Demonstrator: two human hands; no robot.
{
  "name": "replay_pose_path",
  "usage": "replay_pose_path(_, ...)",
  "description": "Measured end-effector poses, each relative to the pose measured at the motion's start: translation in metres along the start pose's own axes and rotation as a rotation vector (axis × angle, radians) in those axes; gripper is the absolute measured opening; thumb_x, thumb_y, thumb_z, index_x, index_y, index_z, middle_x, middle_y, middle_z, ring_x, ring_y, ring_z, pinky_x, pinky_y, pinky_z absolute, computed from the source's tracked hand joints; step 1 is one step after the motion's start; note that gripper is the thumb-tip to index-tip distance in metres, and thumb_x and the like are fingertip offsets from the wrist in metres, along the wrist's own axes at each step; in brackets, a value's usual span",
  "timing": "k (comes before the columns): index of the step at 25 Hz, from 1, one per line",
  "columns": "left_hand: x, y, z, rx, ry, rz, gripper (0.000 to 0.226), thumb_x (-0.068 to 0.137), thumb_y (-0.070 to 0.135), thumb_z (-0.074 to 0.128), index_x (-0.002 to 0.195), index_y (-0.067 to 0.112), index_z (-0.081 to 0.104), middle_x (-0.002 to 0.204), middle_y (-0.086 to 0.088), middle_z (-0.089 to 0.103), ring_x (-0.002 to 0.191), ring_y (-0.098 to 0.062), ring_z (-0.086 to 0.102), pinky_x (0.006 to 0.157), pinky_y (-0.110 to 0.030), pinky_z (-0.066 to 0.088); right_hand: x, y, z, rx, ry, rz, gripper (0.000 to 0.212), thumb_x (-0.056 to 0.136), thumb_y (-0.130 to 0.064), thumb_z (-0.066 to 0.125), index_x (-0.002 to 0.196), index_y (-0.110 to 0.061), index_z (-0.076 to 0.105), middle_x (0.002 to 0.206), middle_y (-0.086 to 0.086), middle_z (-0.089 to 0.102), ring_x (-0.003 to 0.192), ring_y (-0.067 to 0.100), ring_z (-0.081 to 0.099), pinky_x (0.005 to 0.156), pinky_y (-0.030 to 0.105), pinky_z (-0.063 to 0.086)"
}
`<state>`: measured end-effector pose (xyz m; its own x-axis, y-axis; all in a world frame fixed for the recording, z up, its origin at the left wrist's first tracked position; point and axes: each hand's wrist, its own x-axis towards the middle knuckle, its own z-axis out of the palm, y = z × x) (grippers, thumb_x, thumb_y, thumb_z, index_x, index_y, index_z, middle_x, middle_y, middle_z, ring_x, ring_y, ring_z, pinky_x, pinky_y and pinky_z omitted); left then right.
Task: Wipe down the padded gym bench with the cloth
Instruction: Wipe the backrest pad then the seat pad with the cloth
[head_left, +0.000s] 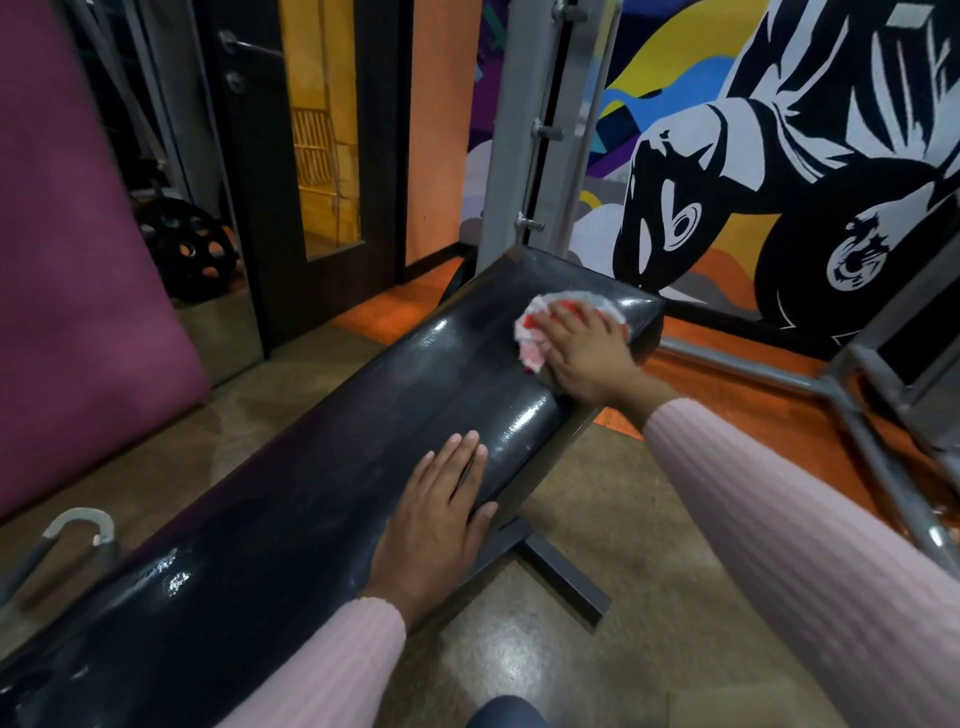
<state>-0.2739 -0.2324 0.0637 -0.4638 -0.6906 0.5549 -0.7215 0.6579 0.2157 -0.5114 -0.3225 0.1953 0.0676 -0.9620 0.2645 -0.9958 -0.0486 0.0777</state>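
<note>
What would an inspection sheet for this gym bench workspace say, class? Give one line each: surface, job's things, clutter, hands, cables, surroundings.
Surface: black padded bench, glossy, with bright reflections along its edge.
Job's things: red and white cloth, bunched, at the bench's far end.
Clutter: nothing seen on the pad.
Hands: right hand presses the cloth; left hand lies flat on the pad, empty.
Cables: nothing seen.
Surroundings: mural behind, grey upright, weight plate by the door, purple mat on the left.
</note>
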Motion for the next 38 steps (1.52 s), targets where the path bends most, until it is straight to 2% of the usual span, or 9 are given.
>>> replay_pose_path(4, -0.001, -0.002, 0.0, -0.025, 0.007, -0.003, 0.055, 0.101, 0.041, 0.03, 0.148, 0.014, 0.03, 0.157, -0.002, 0.025, 0.146, -0.013, 0.015, 0.116, -0.035, 0.018, -0.053, 0.013, 0.009, 0.072, 0.002, -0.189, 0.062, 0.094, -0.06, 0.004, 0.152, -0.041, 0.013, 0.162, -0.011, 0.012, 0.15, 0.015, 0.002, 0.121, 0.045, 0.002)
replay_pose_path(9, -0.001, 0.0, -0.001, -0.009, 0.007, 0.005, 0.055, 0.101, 0.042, 0.028, 0.147, 0.013, 0.032, 0.156, -0.002, 0.026, 0.146, -0.014, 0.016, 0.117, -0.034, 0.016, -0.011, 0.045, -0.015, 0.02, -0.031, 0.155, 0.059, 0.098, -0.053, 0.012, 0.154, -0.033, 0.011, 0.164, -0.005, 0.006, 0.15, 0.023, -0.002, 0.118, 0.05, 0.001)
replay_pose_path(13, -0.002, -0.001, -0.002, -0.021, 0.013, -0.002, 0.055, 0.101, 0.042, 0.026, 0.147, 0.012, 0.032, 0.156, -0.002, 0.026, 0.146, -0.014, 0.016, 0.116, -0.035, 0.018, -0.02, 0.009, -0.004, 0.013, -0.02, 0.012, 0.066, 0.092, -0.055, 0.005, 0.154, -0.034, 0.012, 0.164, -0.004, 0.008, 0.15, 0.023, -0.002, 0.12, 0.048, -0.002)
replay_pose_path(16, -0.003, 0.0, -0.001, -0.02, 0.012, 0.008, 0.055, 0.1, 0.041, 0.03, 0.147, 0.011, 0.034, 0.155, -0.004, 0.028, 0.145, -0.015, 0.018, 0.117, -0.035, 0.017, -0.058, 0.022, 0.002, 0.026, -0.035, -0.082, 0.062, 0.094, -0.057, 0.002, 0.153, -0.04, 0.005, 0.163, -0.011, 0.002, 0.15, 0.016, -0.007, 0.119, 0.047, -0.007)
replay_pose_path(22, -0.001, 0.001, 0.0, 0.029, 0.011, 0.006, 0.056, 0.1, 0.04, 0.029, 0.147, 0.01, 0.032, 0.155, -0.005, 0.028, 0.145, -0.016, 0.019, 0.117, -0.033, 0.013, -0.012, 0.043, -0.007, -0.046, -0.047, 0.149, 0.061, 0.097, -0.056, 0.01, 0.154, -0.035, 0.01, 0.164, -0.007, 0.003, 0.15, 0.026, -0.002, 0.114, 0.063, -0.007)
replay_pose_path(26, -0.001, 0.0, -0.001, 0.023, 0.025, 0.007, 0.055, 0.1, 0.04, 0.03, 0.146, 0.01, 0.034, 0.154, -0.005, 0.029, 0.145, -0.017, 0.021, 0.117, -0.034, 0.017, -0.032, 0.004, 0.0, 0.006, -0.031, 0.03, 0.06, 0.097, -0.051, 0.016, 0.154, -0.032, 0.007, 0.164, 0.0, 0.002, 0.15, 0.026, -0.005, 0.119, 0.05, -0.003)
replay_pose_path(29, 0.0, 0.0, -0.001, 0.017, 0.018, 0.0, 0.057, 0.1, 0.042, 0.027, 0.147, 0.011, 0.033, 0.155, -0.005, 0.029, 0.145, -0.016, 0.02, 0.117, -0.036, 0.021, -0.07, 0.015, 0.008, 0.057, 0.004, -0.086, 0.056, 0.103, -0.045, 0.021, 0.154, -0.032, 0.002, 0.164, -0.002, -0.004, 0.15, 0.02, -0.01, 0.121, 0.048, 0.0)
replay_pose_path(34, -0.001, 0.001, -0.001, 0.048, 0.011, 0.002, 0.056, 0.1, 0.041, 0.027, 0.146, 0.01, 0.034, 0.154, -0.006, 0.03, 0.144, -0.018, 0.023, 0.117, -0.035, 0.019, -0.033, 0.015, 0.002, 0.088, 0.018, 0.192, 0.058, 0.101, -0.047, 0.023, 0.154, -0.032, 0.009, 0.164, 0.0, -0.001, 0.15, 0.025, -0.007, 0.118, 0.052, -0.005)
replay_pose_path(38, -0.001, 0.0, -0.001, 0.033, 0.017, -0.001, 0.056, 0.1, 0.041, 0.028, 0.146, 0.011, 0.034, 0.154, -0.005, 0.03, 0.144, -0.017, 0.022, 0.117, -0.035, 0.02, -0.042, -0.018, 0.007, 0.039, -0.011, 0.034, 0.059, 0.101, -0.047, 0.02, 0.155, -0.03, 0.004, 0.164, 0.002, -0.003, 0.15, 0.026, -0.012, 0.118, 0.047, -0.01)
